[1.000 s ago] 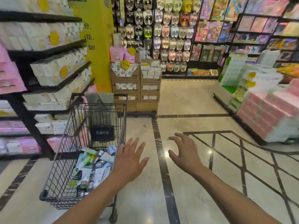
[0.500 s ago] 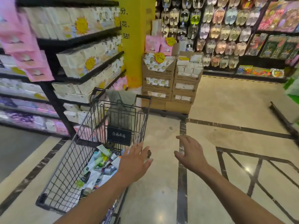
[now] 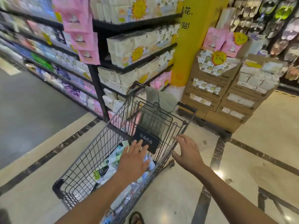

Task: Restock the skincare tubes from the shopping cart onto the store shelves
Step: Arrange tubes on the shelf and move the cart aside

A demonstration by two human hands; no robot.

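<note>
A black wire shopping cart stands in front of me with several skincare tubes piled in its basket, white, green and blue. My left hand hovers palm-down inside the basket above the tubes, fingers spread, holding nothing. My right hand is open beside the cart's right rim, just touching or nearly touching the wire. Black store shelves stacked with cream-coloured packs rise just behind the cart on the left.
A grey-green cloth hangs over the cart's far end. Stacked cardboard display boxes stand at right, next to a yellow pillar. Slippers hang on the far right wall. A long aisle of shelves runs off to the left. A sandalled foot shows below.
My view has swung left and closer to the cart. My left hand has moved from the cart's right rim into the basket over the tubes; my right hand has come up to the rim.
</note>
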